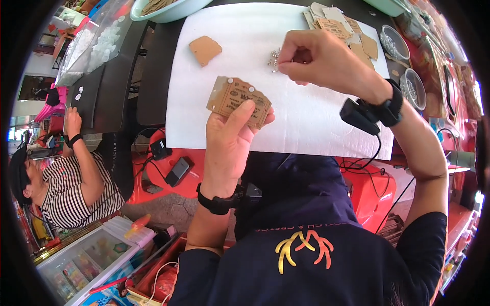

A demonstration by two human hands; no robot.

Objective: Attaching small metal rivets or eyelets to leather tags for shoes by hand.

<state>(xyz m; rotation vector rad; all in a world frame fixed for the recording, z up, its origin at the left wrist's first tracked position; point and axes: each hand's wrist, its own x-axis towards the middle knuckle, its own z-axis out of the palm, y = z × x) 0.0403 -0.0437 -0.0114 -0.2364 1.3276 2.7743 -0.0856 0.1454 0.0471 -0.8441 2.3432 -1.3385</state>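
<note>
A brown printed cardboard card [232, 98] with a wavy edge and small pale round spots along its top is gripped in my left hand [227, 145], thumb across its face. Up and to the right, my right hand [321, 57] is closed in a pinch beside a little pile of tiny silvery pieces [274, 57]. Whatever its fingertips hold is too small or hidden to make out. One loose brown card [205, 50] lies flat on the white foam sheet [189, 112]. Behind my right hand, a heap of similar cards [334, 23] is partly covered.
Two clear tubs [412, 89] of small pieces stand at the sheet's right edge. A pale green basin [166, 11] with cards sits at the far left. Cables [375, 158] hang by my right arm. On the left, a person in a striped shirt [76, 191] works at a dark table.
</note>
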